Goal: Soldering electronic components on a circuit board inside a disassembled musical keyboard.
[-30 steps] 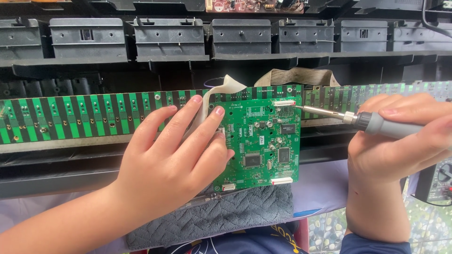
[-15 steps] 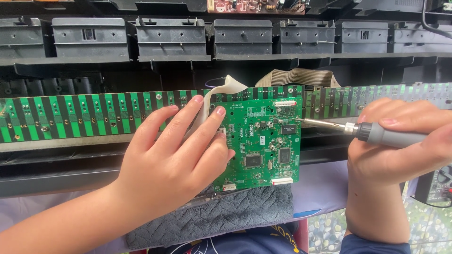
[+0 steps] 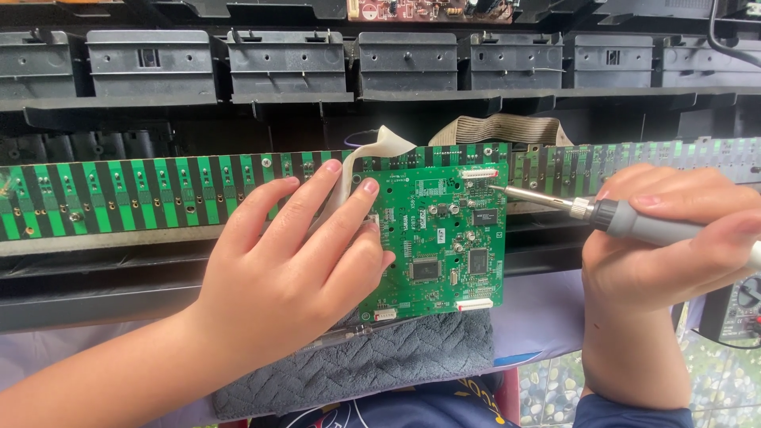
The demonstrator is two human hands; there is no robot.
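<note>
A green circuit board [image 3: 444, 238] with black chips and white connectors stands tilted on a grey knitted cloth [image 3: 396, 361]. My left hand [image 3: 293, 269] lies flat on the board's left part, fingers spread, steadying it. My right hand [image 3: 674, 254] grips a grey-handled soldering iron [image 3: 634, 222]. Its metal tip touches the board near the white connector [image 3: 479, 173] at the upper right corner. A pale flat ribbon cable [image 3: 372, 150] runs up from behind my left fingers.
A long green and black striped contact strip [image 3: 143, 198] runs across behind the board. Above it sit black plastic frame sections [image 3: 285, 63]. A beige ribbon cable [image 3: 507, 127] loops behind the board. A dark meter [image 3: 741, 309] shows at the right edge.
The soldering iron's tip dipped lower on the board half a second ago, then came back up to the upper right corner. My left hand has stayed in place.
</note>
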